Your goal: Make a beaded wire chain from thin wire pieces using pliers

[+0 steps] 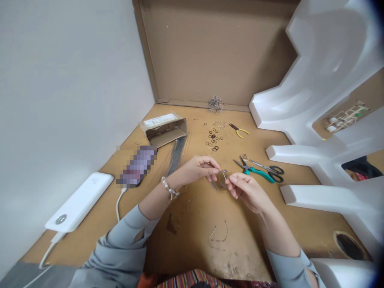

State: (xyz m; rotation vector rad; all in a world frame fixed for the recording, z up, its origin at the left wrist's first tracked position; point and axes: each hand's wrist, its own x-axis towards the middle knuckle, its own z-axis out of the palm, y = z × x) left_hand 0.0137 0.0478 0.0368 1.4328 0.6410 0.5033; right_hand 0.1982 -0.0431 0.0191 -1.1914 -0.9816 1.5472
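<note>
- The left hand [201, 170] is pinching a thin wire [224, 175], just below and right of the frame's middle.
- The right hand [246, 190] is pinching the same wire, lower down.
- Green pliers [261, 174] and scissors [265, 165] are lying on the worktop [246, 236], farther right.
- Little black rings [213, 136] are lying near the middle.

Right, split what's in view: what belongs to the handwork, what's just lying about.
Likely the handwork's:
- wire piece pinched by the right hand, left hand close by
- wire bundle
- dark rings
- teal-handled pliers
- yellow-handled pliers
- scissors

Apparently lying about:
- power bank
- phone
</note>
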